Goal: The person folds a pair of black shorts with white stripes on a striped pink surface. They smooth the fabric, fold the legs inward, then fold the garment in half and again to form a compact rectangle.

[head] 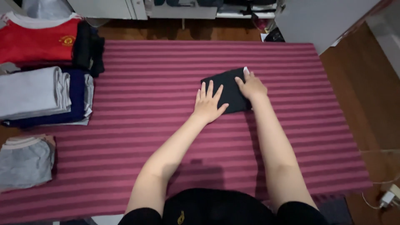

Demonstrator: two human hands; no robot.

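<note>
Your left hand (207,105) and right hand (250,86) lie flat, fingers spread, pressing the folded black cloth (227,95) on the striped mat (166,137), so you're probably smoothing the fold; lifting it needs a grip.

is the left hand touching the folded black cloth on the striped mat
Touching. The head view shows the left hand lying flat with its fingers spread over the near-left edge of the folded black cloth, no gap between them; the right hand presses it too.
</note>
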